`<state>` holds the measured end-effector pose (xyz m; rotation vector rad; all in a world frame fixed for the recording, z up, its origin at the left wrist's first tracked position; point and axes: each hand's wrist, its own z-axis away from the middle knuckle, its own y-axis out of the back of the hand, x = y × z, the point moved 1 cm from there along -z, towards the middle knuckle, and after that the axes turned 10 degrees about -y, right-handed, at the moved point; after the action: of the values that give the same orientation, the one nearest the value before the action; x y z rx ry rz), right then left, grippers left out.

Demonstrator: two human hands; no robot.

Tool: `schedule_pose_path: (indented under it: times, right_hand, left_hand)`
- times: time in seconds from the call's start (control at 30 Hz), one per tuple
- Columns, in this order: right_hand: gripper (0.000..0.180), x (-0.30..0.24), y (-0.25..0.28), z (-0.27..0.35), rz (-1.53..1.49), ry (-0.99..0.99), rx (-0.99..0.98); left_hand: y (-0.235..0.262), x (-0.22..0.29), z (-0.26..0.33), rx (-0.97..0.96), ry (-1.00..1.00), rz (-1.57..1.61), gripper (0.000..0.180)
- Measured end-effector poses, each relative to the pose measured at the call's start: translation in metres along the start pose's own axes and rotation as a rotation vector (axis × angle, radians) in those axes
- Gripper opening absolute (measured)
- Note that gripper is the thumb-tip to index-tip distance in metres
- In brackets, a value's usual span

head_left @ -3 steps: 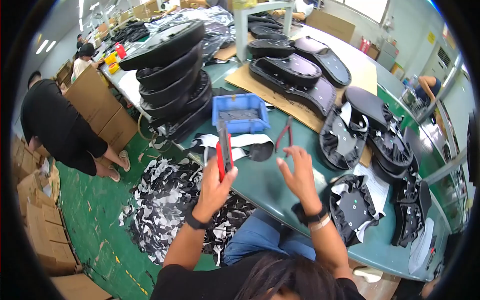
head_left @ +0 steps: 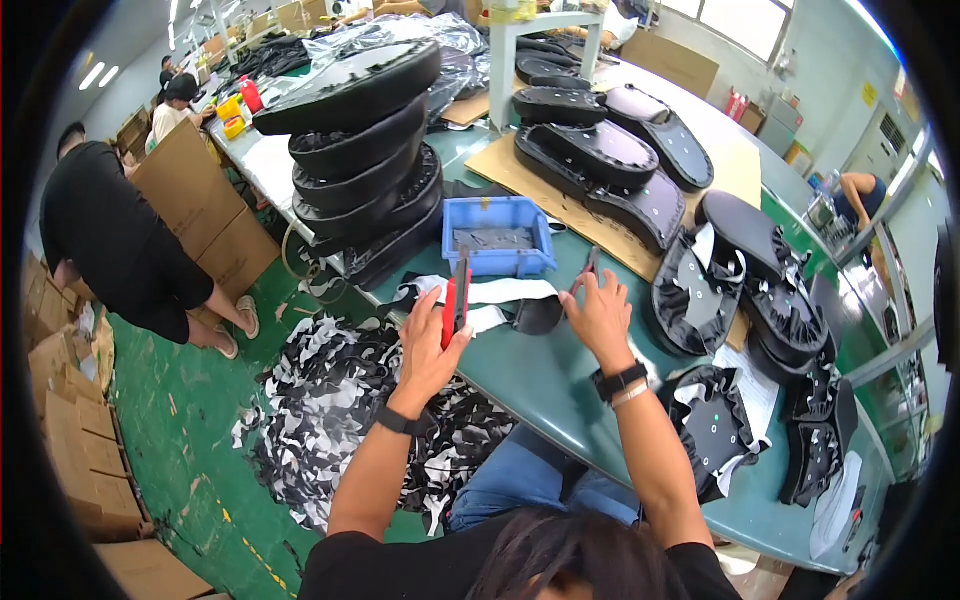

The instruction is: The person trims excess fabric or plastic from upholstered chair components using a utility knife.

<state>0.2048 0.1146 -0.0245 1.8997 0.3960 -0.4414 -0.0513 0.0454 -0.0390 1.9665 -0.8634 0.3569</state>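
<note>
My left hand (head_left: 432, 345) is closed around a red-handled cutting tool (head_left: 457, 300) that stands upright over the near edge of the green table (head_left: 560, 385). My right hand (head_left: 600, 318) is raised beside it, fingers pinched on a thin dark tool (head_left: 592, 262) whose tip pokes up above them. Between and just beyond the hands lies a flat black-and-white rubber piece (head_left: 505, 298). Behind that stands a blue plastic bin (head_left: 497, 255) with grey metal parts in it.
A tall stack of black shoe soles (head_left: 365, 150) rises at the left of the table, more soles (head_left: 610, 160) lie on cardboard behind, and soles with ragged trim (head_left: 700, 290) at the right. Black-and-white scraps (head_left: 330, 400) cover the green floor. A person in black (head_left: 110, 250) bends by cardboard boxes (head_left: 70, 460).
Both hands sit slightly higher in the picture than a moment ago. Their grips on the tools look the same.
</note>
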Motion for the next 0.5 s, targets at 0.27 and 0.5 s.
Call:
schedule_pose_path:
  times: [0.27, 0.5]
  right_hand:
    - [0.045, 0.053, -0.015, -0.051, 0.367, -0.237, -0.452]
    - [0.014, 0.042, 0.053, 0.040, -1.135, -0.722, -0.655]
  left_hand:
    - [-0.002, -0.001, 0.034, -0.412, -0.296, 0.337, 0.036]
    - [0.055, 0.018, 0.042, -0.796, 0.387, 0.809, 0.045]
